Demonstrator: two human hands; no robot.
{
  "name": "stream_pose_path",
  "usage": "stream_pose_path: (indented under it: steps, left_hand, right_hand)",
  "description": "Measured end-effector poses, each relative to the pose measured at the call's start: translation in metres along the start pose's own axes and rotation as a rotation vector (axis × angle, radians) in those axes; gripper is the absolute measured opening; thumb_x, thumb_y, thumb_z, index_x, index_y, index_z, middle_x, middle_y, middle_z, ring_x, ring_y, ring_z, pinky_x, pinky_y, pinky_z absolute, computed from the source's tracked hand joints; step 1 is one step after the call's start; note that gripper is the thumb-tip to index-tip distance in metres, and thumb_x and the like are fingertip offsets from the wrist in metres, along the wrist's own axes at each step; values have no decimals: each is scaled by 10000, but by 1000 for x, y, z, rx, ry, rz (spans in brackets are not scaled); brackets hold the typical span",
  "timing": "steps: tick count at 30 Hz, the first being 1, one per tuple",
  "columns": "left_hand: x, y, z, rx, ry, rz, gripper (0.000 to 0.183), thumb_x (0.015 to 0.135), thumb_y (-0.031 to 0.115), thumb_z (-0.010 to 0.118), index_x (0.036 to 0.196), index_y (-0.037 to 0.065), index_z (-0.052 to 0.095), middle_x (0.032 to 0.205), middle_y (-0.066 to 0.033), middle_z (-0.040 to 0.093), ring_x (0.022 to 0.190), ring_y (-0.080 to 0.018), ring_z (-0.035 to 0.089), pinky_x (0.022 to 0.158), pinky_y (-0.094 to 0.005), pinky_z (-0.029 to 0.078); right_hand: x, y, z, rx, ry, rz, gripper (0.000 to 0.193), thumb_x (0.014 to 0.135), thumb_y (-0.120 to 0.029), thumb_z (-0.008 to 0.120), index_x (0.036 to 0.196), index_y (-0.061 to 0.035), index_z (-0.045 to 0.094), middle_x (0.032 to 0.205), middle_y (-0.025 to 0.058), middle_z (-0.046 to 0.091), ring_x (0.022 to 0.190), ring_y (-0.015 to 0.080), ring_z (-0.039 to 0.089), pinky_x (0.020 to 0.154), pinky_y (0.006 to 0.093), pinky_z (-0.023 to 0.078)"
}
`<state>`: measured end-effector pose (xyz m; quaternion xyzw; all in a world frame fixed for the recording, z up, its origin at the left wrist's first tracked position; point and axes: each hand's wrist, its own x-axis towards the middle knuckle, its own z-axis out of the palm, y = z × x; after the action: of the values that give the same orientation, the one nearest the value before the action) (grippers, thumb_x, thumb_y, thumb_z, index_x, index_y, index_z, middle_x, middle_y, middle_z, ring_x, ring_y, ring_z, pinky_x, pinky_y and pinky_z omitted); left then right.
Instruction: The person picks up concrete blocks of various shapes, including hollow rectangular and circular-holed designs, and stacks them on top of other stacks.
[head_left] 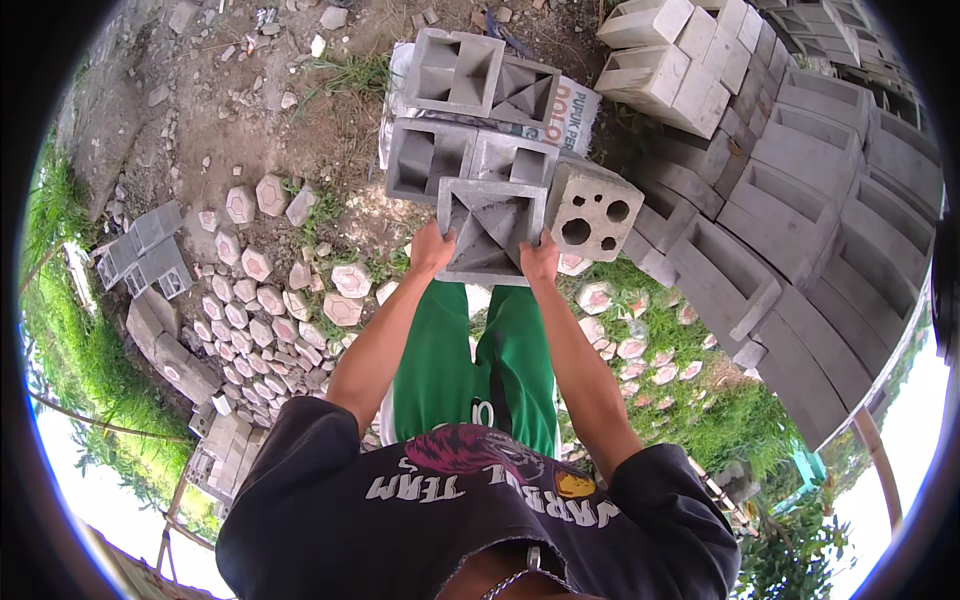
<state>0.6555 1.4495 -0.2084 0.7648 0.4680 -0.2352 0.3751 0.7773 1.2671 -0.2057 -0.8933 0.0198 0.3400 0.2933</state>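
Between my two hands is a square grey concrete vent block (492,232) with an X-shaped, pyramid-like hollow in its face. My left hand (432,248) grips its left edge, and my right hand (540,256) grips its right edge. Just beyond it stand more vent blocks with angled openings: one (428,160) at the left, one (514,160) beside it, and two farther back, a larger block (455,72) and an X-patterned block (524,92). To the right of the held block sits a tan block (594,212) with several round holes.
A printed white sack (578,115) lies under the far blocks. Large stacks of hollow concrete blocks (800,170) rise on the right. Hexagonal pavers (258,263) are spread over the ground at left, near a small group of grey blocks (150,250). Grass (690,400) grows at right.
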Motion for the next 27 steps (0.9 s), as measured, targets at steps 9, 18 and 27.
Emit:
stream_pose_path:
  steps: [9,18,27]
  left_hand:
    - [82,55,12,1,-21,50,461,864,294,598,1165,-42,504,1032,-306,627,1008,-455,592,884,-504,474]
    - [105,34,37,-55,50,-22,470,833,289,633,1148,-44,530,1061,-288,630,1043,-444,585,889,-493,456]
    - [109,24,55,-39,132,102,429,863,289,597,1167,-3,515,973,-281,651,930,-461,614,828,-525,478]
  right_hand:
    - [72,-4,6,-179,60,246,519,768,-251,693,1196,5,548,1095,264,631,1048,414,602,902,463,488]
    - [93,-9,19,-183,54,246,430,770,-163,608,1182,-47,558,1094,243,636,1049,400,601,922,462,473]
    - [93,2,26,18,158,241,474,771,-173,637,1210,-6,570,1100,253,633,1054,419,594,924,450,473]
